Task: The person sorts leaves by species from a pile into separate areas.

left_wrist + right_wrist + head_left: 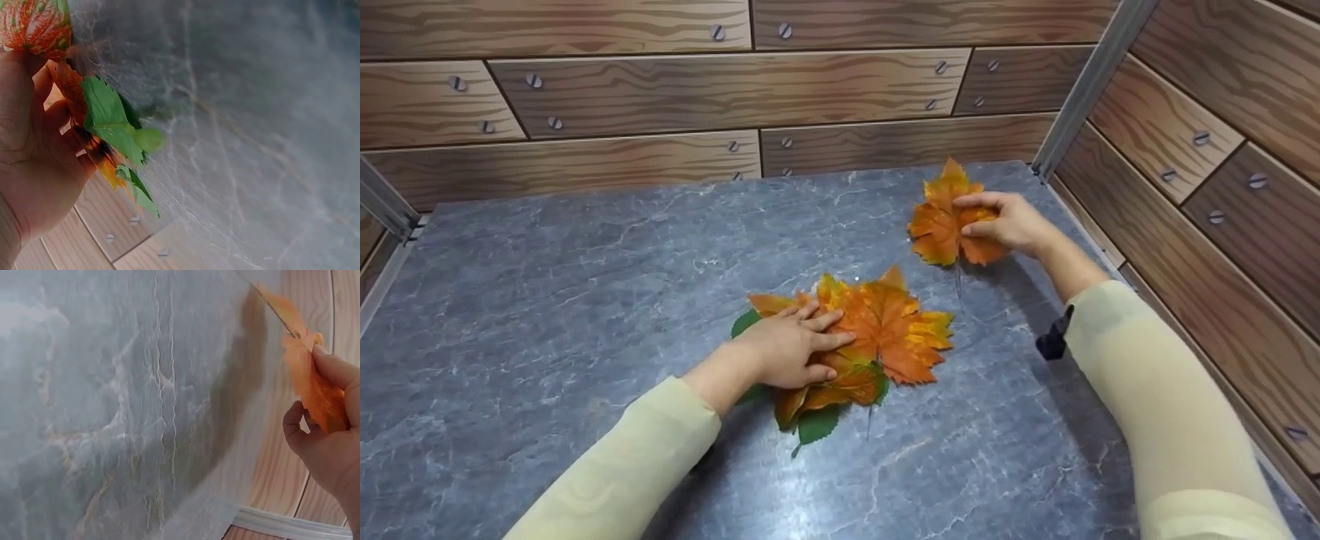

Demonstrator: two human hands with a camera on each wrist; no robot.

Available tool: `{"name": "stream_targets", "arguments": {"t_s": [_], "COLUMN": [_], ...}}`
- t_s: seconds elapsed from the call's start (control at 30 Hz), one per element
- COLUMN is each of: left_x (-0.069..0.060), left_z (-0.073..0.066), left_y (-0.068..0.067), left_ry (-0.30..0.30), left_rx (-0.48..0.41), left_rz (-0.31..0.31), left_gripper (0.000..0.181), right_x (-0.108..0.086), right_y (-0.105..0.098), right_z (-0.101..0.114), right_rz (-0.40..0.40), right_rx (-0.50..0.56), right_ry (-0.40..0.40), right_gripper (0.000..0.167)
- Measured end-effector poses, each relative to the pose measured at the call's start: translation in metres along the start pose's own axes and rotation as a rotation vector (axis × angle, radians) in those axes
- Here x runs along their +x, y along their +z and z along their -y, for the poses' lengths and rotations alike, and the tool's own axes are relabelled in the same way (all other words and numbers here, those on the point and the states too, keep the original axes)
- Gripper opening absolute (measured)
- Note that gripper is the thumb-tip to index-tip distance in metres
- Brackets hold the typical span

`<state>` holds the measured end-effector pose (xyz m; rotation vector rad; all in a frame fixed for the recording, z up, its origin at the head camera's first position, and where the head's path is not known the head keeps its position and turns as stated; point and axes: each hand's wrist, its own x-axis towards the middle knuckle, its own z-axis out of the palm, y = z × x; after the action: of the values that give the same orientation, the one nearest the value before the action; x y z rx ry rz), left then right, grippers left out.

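In the head view my left hand (787,349) lies palm down on a heap of artificial leaves, its fingers spread. The heap has a large orange and yellow maple leaf (881,322), a curled orange leaf (832,390) and a green leaf (819,426). From the left wrist view, serrated green leaves (112,115) stick out past the fingers, below a veined orange and green piece (36,28). Farther back on the right, my right hand (1009,221) pinches another orange maple leaf (941,217) by its right side, with its thin stem hanging down. The left palm hides part of the heap.
The grey marbled tabletop (585,300) spreads under both hands. Wood-plank-patterned walls (720,90) stand at the back and right, with a metal corner post (1091,82) between them. A small black device (1054,337) sits at the right sleeve's cuff.
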<state>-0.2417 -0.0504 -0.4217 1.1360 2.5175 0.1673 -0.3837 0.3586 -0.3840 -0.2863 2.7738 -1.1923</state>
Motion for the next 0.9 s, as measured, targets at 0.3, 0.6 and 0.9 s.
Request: {"name": "stream_targets", "arguments": {"t_s": [0.3, 0.6, 0.9], "left_x": [-0.001, 0.002, 0.000], "left_z": [0.000, 0.001, 0.001], "left_y": [0.001, 0.001, 0.001], "left_ry": [-0.005, 0.011, 0.012], "left_rx": [0.002, 0.005, 0.002], "left_rz": [-0.004, -0.019, -0.018], "left_gripper": [0.065, 0.064, 0.064], "right_x": [0.019, 0.022, 0.020], "right_y": [0.012, 0.016, 0.022], "right_z": [-0.020, -0.030, -0.034], "right_rz": [0.051, 0.003, -0.052], "right_rx": [-0.060, -0.180, -0.255], "right_ry": [0.000, -0.002, 0.028], "right_gripper": [0.057, 0.073, 0.077]}}
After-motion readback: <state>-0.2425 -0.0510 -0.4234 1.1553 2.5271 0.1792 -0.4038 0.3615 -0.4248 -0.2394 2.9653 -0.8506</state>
